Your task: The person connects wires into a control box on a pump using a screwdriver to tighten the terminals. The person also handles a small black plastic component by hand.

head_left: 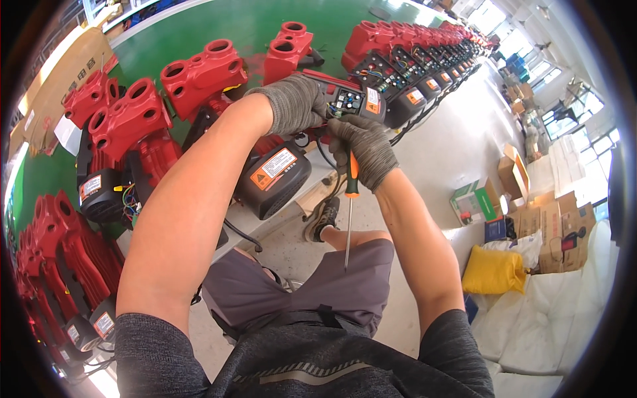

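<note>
My right hand (366, 147), in a grey knit glove, is closed round a screwdriver (352, 178) with an orange and dark green handle; its long blade points down toward my lap. That hand's fingertips are at the lower edge of an opened electrical box (348, 99) showing a circuit board and thin wires. My left hand (295, 104), also gloved, rests curled at the box's left side; what its fingers grip is hidden. The box belongs to a red motor unit. Just below sits a black motor cover (273, 178) with an orange and white label, and a black cable (326, 154) hangs beside it.
More red castings (202, 74) with black motors stand on the green bench top (166, 33) to the left, and a long row of similar units (405, 50) runs to the far right. Cardboard boxes (541, 229) and a yellow sack (494, 270) lie on the right.
</note>
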The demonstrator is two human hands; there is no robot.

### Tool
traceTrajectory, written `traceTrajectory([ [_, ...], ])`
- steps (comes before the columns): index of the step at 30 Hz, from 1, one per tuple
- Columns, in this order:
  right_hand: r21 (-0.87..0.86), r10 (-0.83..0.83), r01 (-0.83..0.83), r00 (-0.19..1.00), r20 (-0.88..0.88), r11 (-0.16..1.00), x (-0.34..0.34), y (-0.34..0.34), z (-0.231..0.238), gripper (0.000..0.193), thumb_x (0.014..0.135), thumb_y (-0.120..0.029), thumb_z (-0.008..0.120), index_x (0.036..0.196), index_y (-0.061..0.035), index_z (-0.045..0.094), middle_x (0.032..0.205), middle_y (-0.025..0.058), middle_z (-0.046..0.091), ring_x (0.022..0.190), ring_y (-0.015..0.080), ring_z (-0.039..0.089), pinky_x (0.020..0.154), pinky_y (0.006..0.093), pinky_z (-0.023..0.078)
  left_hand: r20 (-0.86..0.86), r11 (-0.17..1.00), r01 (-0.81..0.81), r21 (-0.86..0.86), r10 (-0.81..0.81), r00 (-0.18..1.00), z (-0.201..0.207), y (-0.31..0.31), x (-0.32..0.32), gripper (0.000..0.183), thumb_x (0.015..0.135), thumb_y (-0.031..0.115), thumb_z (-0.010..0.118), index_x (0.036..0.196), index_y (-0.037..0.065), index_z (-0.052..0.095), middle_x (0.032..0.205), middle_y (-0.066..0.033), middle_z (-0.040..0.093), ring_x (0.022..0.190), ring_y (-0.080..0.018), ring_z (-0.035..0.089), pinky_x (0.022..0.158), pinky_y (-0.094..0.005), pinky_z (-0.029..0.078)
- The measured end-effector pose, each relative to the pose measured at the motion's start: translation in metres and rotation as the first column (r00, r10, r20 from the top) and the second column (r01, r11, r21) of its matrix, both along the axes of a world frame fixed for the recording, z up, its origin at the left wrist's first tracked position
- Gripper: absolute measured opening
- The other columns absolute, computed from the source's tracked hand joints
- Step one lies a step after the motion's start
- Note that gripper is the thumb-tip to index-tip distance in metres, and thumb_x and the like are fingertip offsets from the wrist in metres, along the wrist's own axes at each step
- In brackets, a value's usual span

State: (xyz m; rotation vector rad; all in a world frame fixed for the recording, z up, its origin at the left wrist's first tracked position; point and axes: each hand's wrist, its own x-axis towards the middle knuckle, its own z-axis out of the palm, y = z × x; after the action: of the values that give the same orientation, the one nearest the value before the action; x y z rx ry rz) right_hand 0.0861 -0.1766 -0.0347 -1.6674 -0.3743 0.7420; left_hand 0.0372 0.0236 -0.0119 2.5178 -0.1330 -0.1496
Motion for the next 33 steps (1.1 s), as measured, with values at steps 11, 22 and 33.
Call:
traceTrajectory([
  [11, 0.130, 0.096, -0.141, 0.950, 0.298, 0.981, -0.036, -0.098, 0.045, 0.027, 0.088, -0.013, 0.060, 0.112, -0.0014, 0.059, 0.099, 0.0084, 0.058, 0.088, 0.0181, 0.062, 0.078, 0.0330, 0.054, 0.108, 0.963, 0.003, 0.268, -0.033, 0.994, 0.001, -0.010, 0.004, 0.018, 0.089, 0.015, 0.064, 0.095, 0.004, 0.076, 0.079, -0.0162, 0.072, 0.071, -0.0283, 0.069, 0.071, -0.0404, 0.056],
  [22, 0.680, -0.422, 0.183, 0.884, 0.202, 0.710, -0.054, -0.105, 0.072, 0.027, 0.097, -0.015, 0.067, 0.119, -0.0016, 0.057, 0.093, 0.0070, 0.062, 0.074, 0.0114, 0.059, 0.061, 0.0244, 0.049, 0.084, 0.911, -0.062, 0.407, 0.030, 0.996, -0.005, -0.012, 0.012, 0.018, 0.087, 0.016, 0.063, 0.087, 0.004, 0.076, 0.073, -0.0174, 0.069, 0.068, -0.0313, 0.067, 0.068, -0.0435, 0.054],
  [33, 0.298, -0.055, -0.144, 0.818, 0.572, 0.944, -0.080, -0.106, 0.073, 0.040, 0.098, -0.044, 0.063, 0.093, -0.0045, 0.056, 0.071, 0.0123, 0.059, 0.052, 0.0181, 0.056, 0.046, 0.0289, 0.047, 0.085, 0.893, -0.046, 0.447, 0.008, 0.996, -0.008, -0.011, 0.021, 0.021, 0.081, 0.017, 0.075, 0.095, 0.000, 0.078, 0.087, -0.0185, 0.073, 0.074, -0.0302, 0.070, 0.066, -0.0427, 0.057],
])
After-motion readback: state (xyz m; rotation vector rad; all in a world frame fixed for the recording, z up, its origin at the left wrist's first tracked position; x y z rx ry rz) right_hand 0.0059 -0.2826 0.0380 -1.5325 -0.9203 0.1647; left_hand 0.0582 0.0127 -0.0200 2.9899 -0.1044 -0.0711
